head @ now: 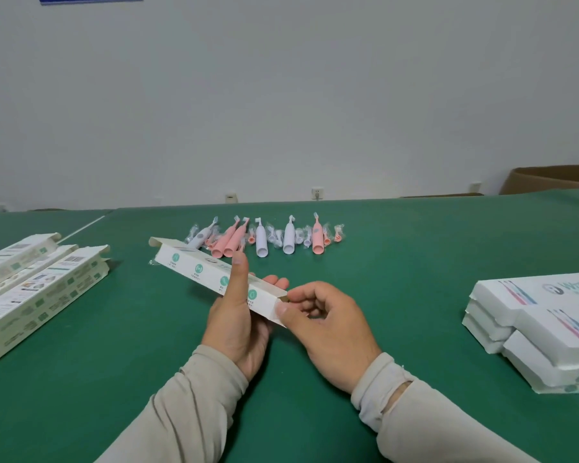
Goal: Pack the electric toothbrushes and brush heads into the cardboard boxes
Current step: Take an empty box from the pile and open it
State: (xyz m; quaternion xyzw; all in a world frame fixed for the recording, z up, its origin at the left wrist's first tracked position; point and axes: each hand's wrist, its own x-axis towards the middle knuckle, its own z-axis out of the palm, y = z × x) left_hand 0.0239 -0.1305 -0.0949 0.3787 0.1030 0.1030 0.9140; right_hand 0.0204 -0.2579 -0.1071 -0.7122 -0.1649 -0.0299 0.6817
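Observation:
My left hand point(239, 315) grips a long white cardboard box point(198, 267) with green icons, held slanting above the green table. The box's far flap stands open at the upper left. My right hand point(325, 320) pinches the flap at the box's near end with thumb and fingers. Behind the box, a row of pink toothbrushes point(229, 242) and white toothbrushes point(261, 240) lies on the table. Small brush heads point(338, 232) in clear wrappers lie mixed among them.
Several opened white boxes point(37, 289) lie side by side at the left. A stack of closed white boxes point(542, 329) sits at the right. A brown carton point(549, 178) stands at the far right by the wall. The table point(398, 262) is covered in green.

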